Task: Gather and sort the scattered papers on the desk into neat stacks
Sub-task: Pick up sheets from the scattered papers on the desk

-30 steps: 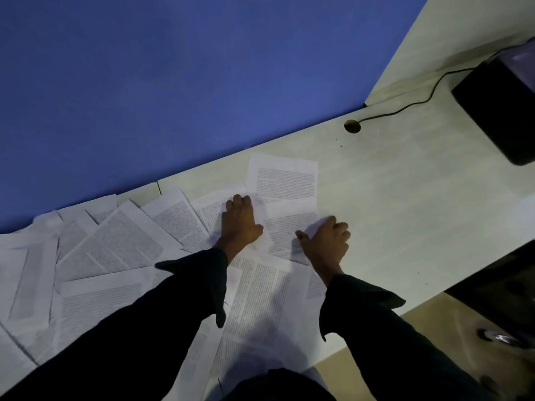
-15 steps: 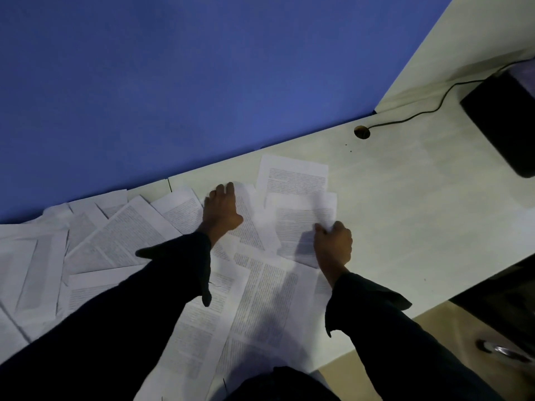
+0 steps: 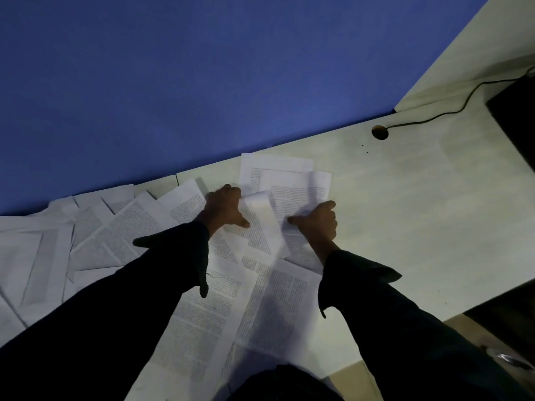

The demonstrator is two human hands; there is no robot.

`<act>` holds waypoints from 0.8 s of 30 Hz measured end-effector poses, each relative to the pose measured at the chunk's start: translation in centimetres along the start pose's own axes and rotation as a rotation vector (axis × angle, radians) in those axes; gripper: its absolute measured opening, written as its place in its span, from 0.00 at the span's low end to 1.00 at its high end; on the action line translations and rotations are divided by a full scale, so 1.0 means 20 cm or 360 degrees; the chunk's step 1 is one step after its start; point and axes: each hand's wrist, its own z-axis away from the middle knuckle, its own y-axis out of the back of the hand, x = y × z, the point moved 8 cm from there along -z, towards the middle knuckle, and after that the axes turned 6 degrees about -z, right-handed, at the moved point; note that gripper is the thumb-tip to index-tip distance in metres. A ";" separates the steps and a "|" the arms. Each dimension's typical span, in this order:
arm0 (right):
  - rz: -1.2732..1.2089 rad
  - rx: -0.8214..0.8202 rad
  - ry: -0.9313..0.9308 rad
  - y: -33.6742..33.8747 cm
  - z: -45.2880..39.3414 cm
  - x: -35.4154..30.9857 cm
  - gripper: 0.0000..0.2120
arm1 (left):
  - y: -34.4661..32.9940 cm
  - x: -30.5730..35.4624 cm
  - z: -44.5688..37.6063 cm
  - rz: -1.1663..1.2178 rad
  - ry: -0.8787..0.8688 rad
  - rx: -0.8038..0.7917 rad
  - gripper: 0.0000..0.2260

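Several printed white papers (image 3: 121,233) lie scattered and overlapping on the pale desk (image 3: 419,215), from the left edge to the middle. My left hand (image 3: 223,209) grips the curled top edge of a printed sheet (image 3: 260,224) at the centre. My right hand (image 3: 318,222) grips the lower part of a small overlapping pile of sheets (image 3: 292,183) just right of it, thumb pointing left. More sheets (image 3: 272,311) lie under my forearms near the front edge.
A blue partition (image 3: 202,82) backs the desk. A cable hole (image 3: 379,132) with a black cable (image 3: 451,111) sits at the back right, beside a black box (image 3: 518,117). The desk's front edge runs at the lower right, with floor below.
Both hands went from lying flat on the papers to gripping them. The right hand pushed its sheet up over the far sheet; the left hand lifted and curled a sheet's edge.
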 end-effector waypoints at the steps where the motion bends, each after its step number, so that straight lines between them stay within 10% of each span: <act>1: -0.0038 -0.0040 0.0026 -0.02 -0.01 -0.01 0.44 | -0.01 0.00 0.00 0.0170 -0.0023 -0.0031 0.35; 12: -0.0664 -0.0315 -0.0168 -0.01 -0.03 0.13 0.11 | 0.05 -0.19 0.12 0.1603 0.0517 0.0420 0.14; 16: -0.1123 -0.0485 -0.0285 -0.03 0.01 0.24 0.20 | -0.04 -0.26 0.18 0.1896 0.0867 0.0469 0.14; 21: -0.1088 -0.0853 -0.0371 -0.17 0.06 0.23 0.52 | -0.09 -0.12 0.17 0.1570 0.0645 0.0288 0.13; 24: -0.0981 -0.0801 -0.0188 -0.12 0.11 0.14 0.40 | -0.07 -0.06 0.18 0.1356 0.0510 0.0265 0.14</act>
